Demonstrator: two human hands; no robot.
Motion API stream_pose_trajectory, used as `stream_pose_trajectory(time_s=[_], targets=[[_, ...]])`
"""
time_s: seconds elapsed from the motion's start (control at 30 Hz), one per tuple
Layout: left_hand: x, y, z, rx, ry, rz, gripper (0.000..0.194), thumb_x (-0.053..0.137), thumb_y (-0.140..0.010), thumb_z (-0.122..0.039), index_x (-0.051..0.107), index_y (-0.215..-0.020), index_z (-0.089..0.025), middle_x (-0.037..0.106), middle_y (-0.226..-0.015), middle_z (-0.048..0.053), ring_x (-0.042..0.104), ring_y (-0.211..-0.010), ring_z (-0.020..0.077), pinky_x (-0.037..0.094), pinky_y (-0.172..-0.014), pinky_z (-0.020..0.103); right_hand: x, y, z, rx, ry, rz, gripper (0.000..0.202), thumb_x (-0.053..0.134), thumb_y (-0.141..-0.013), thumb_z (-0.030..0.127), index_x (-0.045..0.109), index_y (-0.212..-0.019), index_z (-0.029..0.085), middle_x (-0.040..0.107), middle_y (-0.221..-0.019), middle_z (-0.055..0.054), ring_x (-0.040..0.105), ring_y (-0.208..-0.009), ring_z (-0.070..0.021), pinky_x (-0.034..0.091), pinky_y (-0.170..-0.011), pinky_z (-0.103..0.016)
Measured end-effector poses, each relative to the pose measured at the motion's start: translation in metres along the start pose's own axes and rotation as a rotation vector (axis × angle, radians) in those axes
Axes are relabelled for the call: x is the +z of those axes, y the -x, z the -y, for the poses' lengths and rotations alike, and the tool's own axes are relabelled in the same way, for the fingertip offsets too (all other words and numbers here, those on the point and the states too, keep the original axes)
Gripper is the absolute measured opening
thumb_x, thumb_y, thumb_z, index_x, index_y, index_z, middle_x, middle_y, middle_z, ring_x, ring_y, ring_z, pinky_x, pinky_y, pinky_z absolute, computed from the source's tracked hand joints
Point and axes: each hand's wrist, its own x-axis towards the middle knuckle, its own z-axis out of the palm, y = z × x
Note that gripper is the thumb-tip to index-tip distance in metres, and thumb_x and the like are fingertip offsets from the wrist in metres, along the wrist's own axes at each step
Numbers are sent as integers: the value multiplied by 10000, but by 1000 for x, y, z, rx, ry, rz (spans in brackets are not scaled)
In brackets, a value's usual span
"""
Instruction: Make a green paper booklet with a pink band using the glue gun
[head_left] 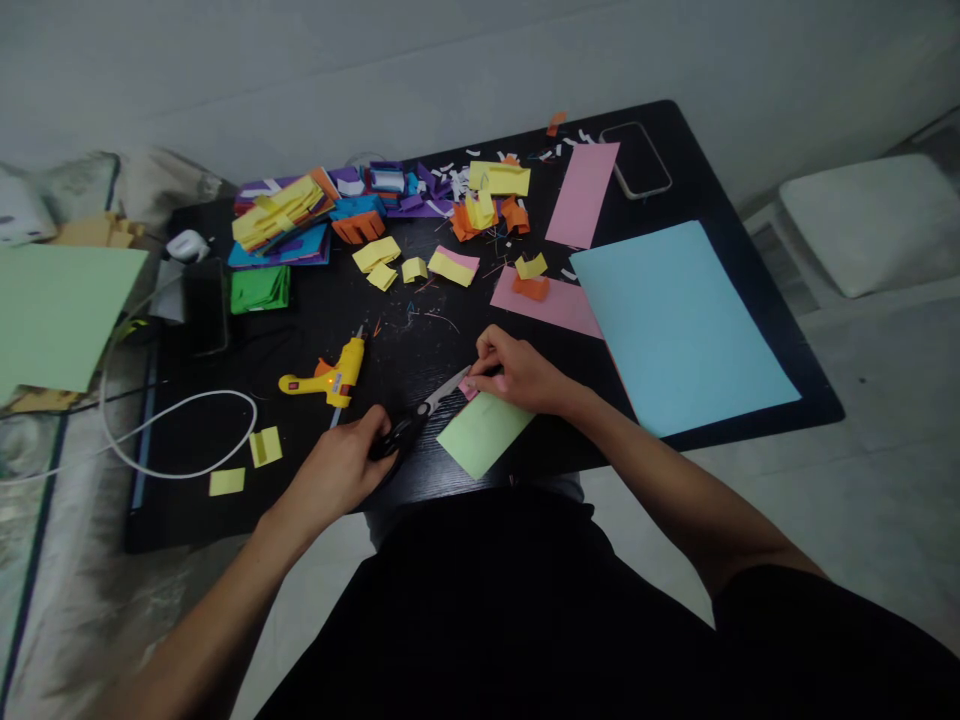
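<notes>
My left hand [341,462] is at the black handles of a pair of scissors [442,392], with the thumb and fingers around them. The metal blades point up and right, their tips near my right hand [521,375]. That hand is closed, with the fingertips pinching a small pink paper piece [468,386]. Under it lies a light green paper strip [480,437], partly covered by the hand. A yellow glue gun [330,377] rests on the black table just beyond my left hand, its nozzle pointing away from me.
Folded yellow papers [285,212], a green paper stack [260,289] and many scraps lie along the back. On the right are pink strips [583,195], a blue sheet [682,330] and a phone [636,160]. A white cable [251,410] loops at left beside small yellow pieces [227,482].
</notes>
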Motion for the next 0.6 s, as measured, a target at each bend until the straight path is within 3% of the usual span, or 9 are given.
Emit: stream_pose_trajectory(time_s=[0.1, 0.23, 0.37, 0.6], targets=[[-3, 1, 2, -32, -14, -34, 164, 582, -920, -405, 515, -890, -258, 597, -650, -38, 575, -511, 170, 415, -568, 289, -1, 1, 4, 10, -10, 11, 338, 733, -884, 260, 402, -948, 269, 826, -876, -6, 775, -894, -232, 517, -857, -375], [-1, -1, 3, -124, -135, -157, 267, 594, -947, -505, 557, -959, -241, 673, -750, 21, 663, -624, 231, 483, -629, 332, -5, 4, 10, -42, -5, 66, 259, 696, -904, 218, 579, -1134, 242, 821, -921, 10, 763, -862, -193, 527, -806, -326], [11, -8, -2, -130, -279, -216, 242, 554, -990, -412, 593, -1086, -193, 711, -957, 130, 721, -832, 315, 561, -747, 417, -10, 10, 15, -202, 159, 75, 122, 651, -935, 182, 735, -999, 243, 813, -991, -9, 742, -981, -197, 517, -912, -345], [17, -26, -16, -71, -386, -303, 213, 598, -983, -318, 648, -1051, -123, 649, -1063, 199, 684, -975, 359, 586, -919, 486, -10, 25, 16, -273, 367, 65, 147, 702, -901, 127, 752, -970, 246, 813, -1034, -3, 712, -1077, -227, 443, -1041, -437]])
